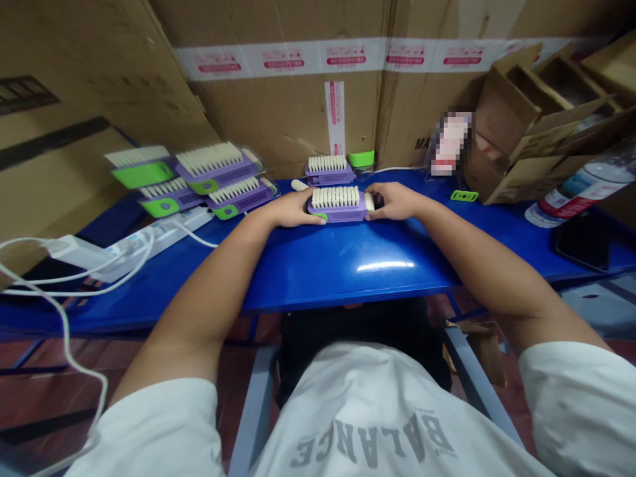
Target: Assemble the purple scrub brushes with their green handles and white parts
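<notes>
Purple bristle brush (336, 213) is pinched end to end, left hand (298, 209) and right hand (395, 202) pressing in, bristles up on the blue desk (342, 278), more brushes (328, 164) just behind.

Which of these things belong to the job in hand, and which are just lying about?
Job in hand: left hand, right hand, purple bristle brush, other purple brushes.

Lying about: white power strip, black phone, plastic bottle, cardboard box.
</notes>
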Action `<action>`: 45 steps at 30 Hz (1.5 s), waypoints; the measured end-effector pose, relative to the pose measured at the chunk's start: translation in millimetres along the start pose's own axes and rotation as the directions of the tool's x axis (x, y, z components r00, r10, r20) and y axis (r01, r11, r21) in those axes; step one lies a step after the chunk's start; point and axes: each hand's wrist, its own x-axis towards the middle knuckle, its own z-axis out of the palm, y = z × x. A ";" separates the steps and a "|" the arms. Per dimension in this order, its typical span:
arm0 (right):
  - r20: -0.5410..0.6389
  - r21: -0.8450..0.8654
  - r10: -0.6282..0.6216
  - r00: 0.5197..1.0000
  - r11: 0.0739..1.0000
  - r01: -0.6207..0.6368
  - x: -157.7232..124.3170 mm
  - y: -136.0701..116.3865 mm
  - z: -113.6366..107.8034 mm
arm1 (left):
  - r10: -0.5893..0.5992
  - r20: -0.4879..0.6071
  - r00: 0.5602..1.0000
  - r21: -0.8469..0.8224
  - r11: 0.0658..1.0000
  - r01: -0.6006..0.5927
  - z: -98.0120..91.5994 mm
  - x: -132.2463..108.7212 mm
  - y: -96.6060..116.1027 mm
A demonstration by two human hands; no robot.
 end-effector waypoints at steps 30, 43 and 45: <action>-0.004 0.005 0.010 1.000 1.000 -0.010 -0.7 -3.5 -1.6 | -0.026 0.007 1.000 -0.004 1.000 0.027 -1.7 -1.5 5.1; -0.009 0.004 -0.003 1.000 1.000 0.003 -0.2 -1.3 -1.5 | -0.001 0.009 1.000 -0.002 1.000 0.001 -1.9 -1.2 4.2; -0.011 0.009 -0.005 1.000 1.000 0.006 0.1 -0.2 -1.4 | 0.007 0.010 1.000 0.006 1.000 -0.007 -2.0 -1.2 4.0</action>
